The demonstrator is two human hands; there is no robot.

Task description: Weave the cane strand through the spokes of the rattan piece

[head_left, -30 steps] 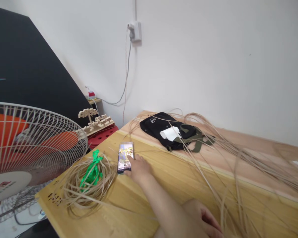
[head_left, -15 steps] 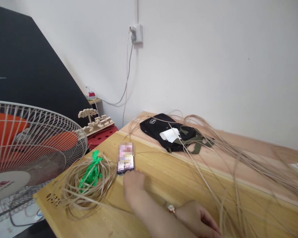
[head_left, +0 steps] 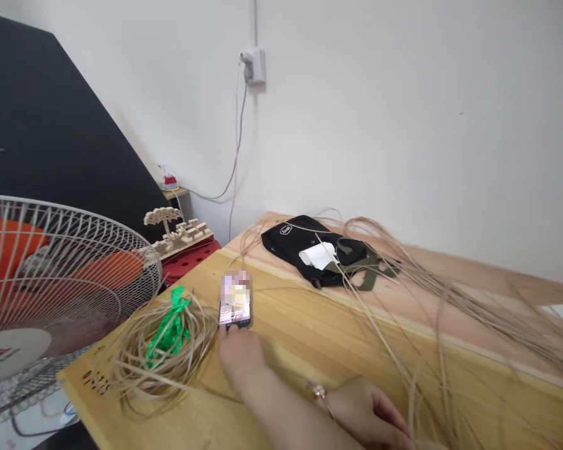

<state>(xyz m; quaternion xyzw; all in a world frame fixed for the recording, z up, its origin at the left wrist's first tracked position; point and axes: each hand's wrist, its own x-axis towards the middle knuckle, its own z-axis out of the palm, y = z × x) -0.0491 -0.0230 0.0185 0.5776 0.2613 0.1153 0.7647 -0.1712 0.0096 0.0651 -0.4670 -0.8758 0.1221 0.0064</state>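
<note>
A lit phone [head_left: 235, 312] lies on the wooden table, part of its screen blurred out. My right hand [head_left: 241, 356] crosses over my left forearm to reach it. Its fingers are mostly folded, and one fingertip touches the phone's lower edge. My left hand [head_left: 363, 412], with a round-faced bracelet watch [head_left: 319, 392] on the wrist, rests lower right. Its fingers are closed at the ends of thin rattan strips [head_left: 413, 400]; the bottom edge of the view cuts off part of the grip. Left of the phone sits a coil of rattan [head_left: 136, 375] with a green plastic tie [head_left: 171, 334].
A black bag [head_left: 291, 244] with a white paper roll [head_left: 317, 255] lies near the wall. Long rattan strands spread across the table's right side. A caged fan [head_left: 75, 269] stands at the left edge, before a wooden model [head_left: 182, 232] on a red stool [head_left: 192, 262].
My right hand has moved slightly left, and a fingertip now shows over the phone's bottom edge. The left hand keeps its place by the strips. The whole view has shifted a little.
</note>
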